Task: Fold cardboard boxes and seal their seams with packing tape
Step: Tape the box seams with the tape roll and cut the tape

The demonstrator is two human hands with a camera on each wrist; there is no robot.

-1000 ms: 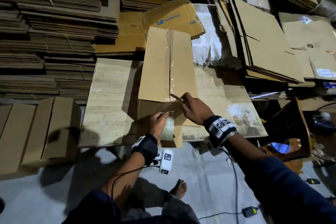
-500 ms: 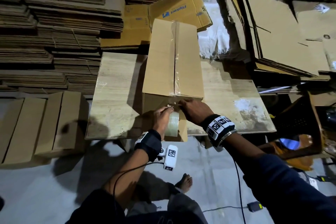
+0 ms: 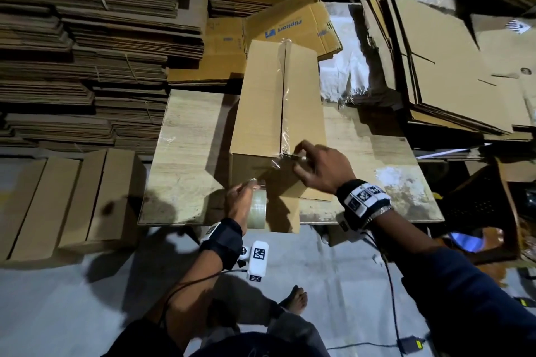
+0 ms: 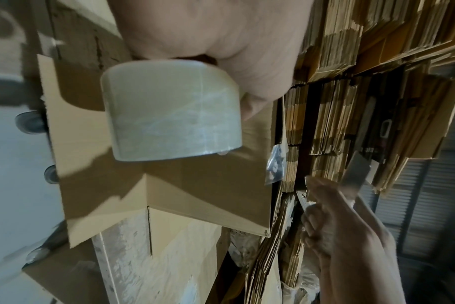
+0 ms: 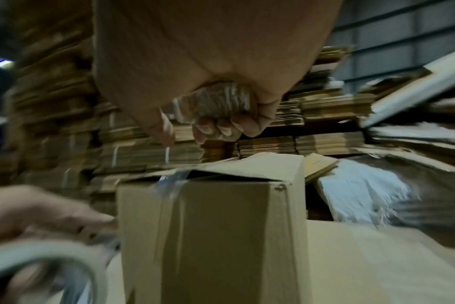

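box point(image 3: 275, 101): on the bench point(image 3: 185, 153), top seam taped
left hand point(image 3: 242, 206): grasps tape roll point(image 3: 258, 210) low, keeping the strip taut
right hand point(image 3: 320, 168): curled around a small cutter, likely severing tape at the box edge

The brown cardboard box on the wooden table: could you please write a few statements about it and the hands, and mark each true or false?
1. The left hand holds a roll of clear packing tape. True.
2. The brown cardboard box has clear tape along its top seam. True.
3. The right hand lies flat on the wooden table. False: it is at the box's near top edge, fingers curled round a small tool.
4. The roll sits on top of the box. False: it is held low, at the box's near end.
5. Stacks of flat cardboard stand to the left. True.
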